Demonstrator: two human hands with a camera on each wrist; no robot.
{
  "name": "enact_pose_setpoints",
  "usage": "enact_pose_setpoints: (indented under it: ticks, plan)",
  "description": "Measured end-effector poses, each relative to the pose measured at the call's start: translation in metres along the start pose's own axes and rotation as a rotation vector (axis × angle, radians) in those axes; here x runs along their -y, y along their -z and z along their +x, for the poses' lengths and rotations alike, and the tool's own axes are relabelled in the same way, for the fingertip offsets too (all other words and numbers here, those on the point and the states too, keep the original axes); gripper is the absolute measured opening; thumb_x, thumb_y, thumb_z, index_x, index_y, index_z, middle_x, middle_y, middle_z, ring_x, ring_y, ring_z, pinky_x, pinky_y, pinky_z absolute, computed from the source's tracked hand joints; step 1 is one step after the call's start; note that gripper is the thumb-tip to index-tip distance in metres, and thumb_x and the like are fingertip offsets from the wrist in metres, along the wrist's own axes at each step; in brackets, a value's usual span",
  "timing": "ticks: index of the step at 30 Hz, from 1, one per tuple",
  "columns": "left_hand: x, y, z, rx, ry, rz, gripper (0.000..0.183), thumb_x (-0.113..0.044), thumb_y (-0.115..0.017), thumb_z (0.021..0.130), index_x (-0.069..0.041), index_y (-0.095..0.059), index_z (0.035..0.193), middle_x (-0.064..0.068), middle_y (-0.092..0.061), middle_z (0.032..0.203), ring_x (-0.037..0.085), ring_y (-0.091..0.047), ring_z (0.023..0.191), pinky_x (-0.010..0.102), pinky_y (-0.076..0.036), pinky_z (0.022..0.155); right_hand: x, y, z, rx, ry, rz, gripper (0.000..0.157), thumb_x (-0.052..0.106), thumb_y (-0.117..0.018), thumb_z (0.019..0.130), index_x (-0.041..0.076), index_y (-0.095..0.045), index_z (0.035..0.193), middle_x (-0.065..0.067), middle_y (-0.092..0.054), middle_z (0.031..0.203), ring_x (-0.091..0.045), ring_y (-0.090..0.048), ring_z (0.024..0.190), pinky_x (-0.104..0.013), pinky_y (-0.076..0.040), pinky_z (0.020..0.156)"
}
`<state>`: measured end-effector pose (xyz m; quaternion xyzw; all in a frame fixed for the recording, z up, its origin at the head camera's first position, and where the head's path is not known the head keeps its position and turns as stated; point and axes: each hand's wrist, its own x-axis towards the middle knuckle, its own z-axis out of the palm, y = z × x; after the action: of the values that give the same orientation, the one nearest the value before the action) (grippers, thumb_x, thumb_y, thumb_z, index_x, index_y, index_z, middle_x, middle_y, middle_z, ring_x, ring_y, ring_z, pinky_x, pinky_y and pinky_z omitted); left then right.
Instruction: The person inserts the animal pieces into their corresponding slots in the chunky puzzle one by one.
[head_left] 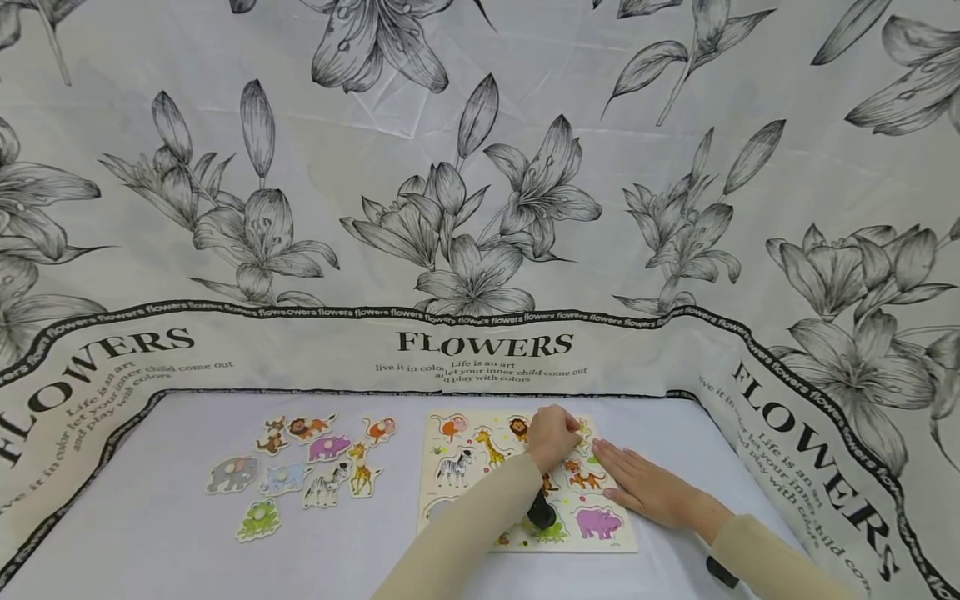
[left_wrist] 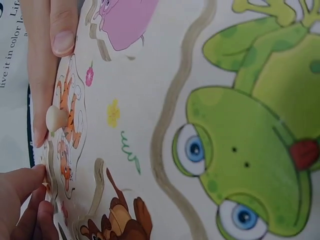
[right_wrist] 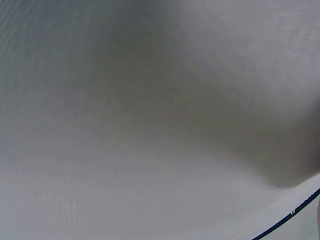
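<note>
On the table lies a puzzle board [head_left: 510, 492] printed with animals. My left hand [head_left: 553, 437] reaches over its upper right part with fingers curled down, pinching a small puzzle piece by its pale knob [left_wrist: 46, 186] at the board's far corner; the fingers hide most of this piece. Beside it a tiger piece [left_wrist: 75, 107] with a white knob sits in its slot. My right hand [head_left: 652, 487] lies flat at the board's right edge, its fingertips touching the edge next to the tiger piece. A frog picture [left_wrist: 240, 155] fills the right of the left wrist view.
Left of the board lie several loose animal pieces, among them an elephant [head_left: 233, 474], a zebra [head_left: 327, 486], a giraffe [head_left: 362, 471] and a frog [head_left: 258, 519]. Flower-printed cloth [head_left: 480, 350] stands around the back and sides of the table. Only blurred pale cloth [right_wrist: 150, 125] fills the right wrist view.
</note>
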<state>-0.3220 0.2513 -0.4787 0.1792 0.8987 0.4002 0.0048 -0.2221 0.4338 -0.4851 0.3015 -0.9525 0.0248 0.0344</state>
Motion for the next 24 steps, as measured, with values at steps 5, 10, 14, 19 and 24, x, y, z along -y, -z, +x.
enact_pose_setpoints:
  ticks: [5, 10, 14, 19, 24]
  plan:
    - [-0.0002, -0.0038, -0.0002, -0.008, 0.012, 0.025, 0.010, -0.014, -0.079, 0.076, -0.014, -0.077, 0.086, -0.003, -0.073, 0.079, 0.008, -0.063, 0.070, 0.022, -0.051, 0.066, 0.0024, -0.0006, 0.0013, 0.021, -0.003, 0.009, 0.060, 0.036, -0.041, 0.102, -0.002, -0.030, 0.148, -0.023, -0.033, 0.152, -0.030, -0.032, 0.141, -0.004, 0.012, 0.107]
    - [0.0032, -0.0083, 0.0010, -0.020, 0.011, 0.028, 0.010, -0.012, -0.079, 0.076, -0.014, -0.077, 0.086, -0.002, -0.074, 0.081, 0.009, -0.065, 0.073, 0.022, -0.052, 0.068, 0.0000, -0.0051, 0.0005, 0.011, 0.005, 0.009, 0.060, 0.035, -0.041, 0.102, -0.002, -0.030, 0.148, -0.024, -0.033, 0.151, -0.023, -0.025, 0.145, -0.005, 0.012, 0.107]
    - [0.0024, -0.0066, 0.0000, -0.020, 0.004, 0.005, 0.009, -0.010, -0.078, 0.077, -0.012, -0.077, 0.086, -0.001, -0.074, 0.080, 0.007, -0.064, 0.071, 0.021, -0.051, 0.068, -0.0034, -0.0083, 0.0000, -0.048, 0.038, -0.016, 0.060, 0.034, -0.045, 0.101, 0.000, -0.030, 0.148, -0.022, -0.037, 0.150, -0.009, -0.012, 0.147, -0.006, 0.011, 0.109]
    - [0.0001, -0.0010, -0.0028, -0.014, -0.039, -0.004, 0.008, -0.008, -0.075, 0.080, -0.010, -0.077, 0.087, 0.001, -0.074, 0.084, 0.010, -0.066, 0.075, 0.022, -0.052, 0.068, -0.0044, -0.0067, -0.0008, -0.078, 0.059, -0.022, 0.060, 0.032, -0.047, 0.101, -0.001, -0.029, 0.148, -0.022, -0.037, 0.150, -0.004, -0.008, 0.147, -0.006, 0.011, 0.109]
    - [0.0008, 0.0000, -0.0025, 0.034, -0.046, -0.015, 0.011, -0.007, -0.072, 0.083, -0.009, -0.077, 0.092, 0.000, -0.075, 0.090, 0.008, -0.066, 0.079, 0.020, -0.051, 0.070, 0.0001, 0.0000, -0.0011, -0.003, -0.010, 0.021, 0.060, 0.035, -0.042, 0.102, -0.001, -0.030, 0.148, -0.023, -0.035, 0.151, -0.017, -0.021, 0.147, -0.004, 0.012, 0.107]
